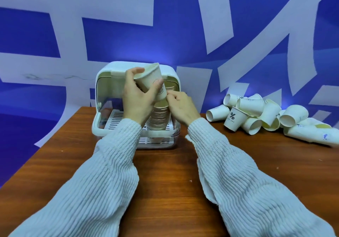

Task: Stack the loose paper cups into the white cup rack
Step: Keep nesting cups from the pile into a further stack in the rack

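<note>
The white cup rack stands at the table's far middle with its lid swung up. Inside it rises a tall stack of nested paper cups. My left hand grips a white paper cup, tilted, just above the top of that stack. My right hand pinches the stack's upper rim right below the held cup. A heap of loose paper cups lies on the table to the right, some upright, most on their sides.
The brown wooden table ends at a slanted left edge. A blue wall with large white shapes stands close behind the rack. Bare slotted floor shows in the rack's left half.
</note>
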A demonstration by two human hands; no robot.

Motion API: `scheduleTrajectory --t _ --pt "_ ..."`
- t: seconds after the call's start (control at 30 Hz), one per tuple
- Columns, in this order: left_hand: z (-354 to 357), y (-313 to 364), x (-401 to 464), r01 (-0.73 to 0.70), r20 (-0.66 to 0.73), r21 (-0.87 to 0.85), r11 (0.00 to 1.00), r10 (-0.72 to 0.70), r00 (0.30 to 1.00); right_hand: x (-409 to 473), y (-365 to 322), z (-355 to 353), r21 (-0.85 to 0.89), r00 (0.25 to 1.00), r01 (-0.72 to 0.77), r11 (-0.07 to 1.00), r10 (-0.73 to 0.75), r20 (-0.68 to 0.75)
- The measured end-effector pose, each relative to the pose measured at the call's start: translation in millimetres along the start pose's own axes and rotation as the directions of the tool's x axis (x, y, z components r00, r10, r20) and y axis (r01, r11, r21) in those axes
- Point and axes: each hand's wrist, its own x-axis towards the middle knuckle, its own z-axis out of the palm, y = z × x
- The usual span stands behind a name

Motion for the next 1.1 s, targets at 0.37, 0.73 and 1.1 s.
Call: scheduleTrajectory --t 0.37,0.73,1.1 --pt "6.6 -38.2 -21.7 -0.062 0.305 0.372 0.926 -0.059 0.950 -42.7 44.6 39.5 0.274 0.928 0.112 0.955 -0.002 -0.373" --pt "18.7 -36.2 -33.1 -0.271 0.076 0.378 0.885 0.262 0.962 -30.1 136.0 -64.8 -0.047 0.750 -0.357 0.933 0.256 -0.610" --pt "38.9 -31.1 -60.1 -0.369 0.153 0.380 0.848 0.336 0.929 -44.2 163.8 -77.9 -0.200 0.755 -0.339 0.919 0.139 -0.641"
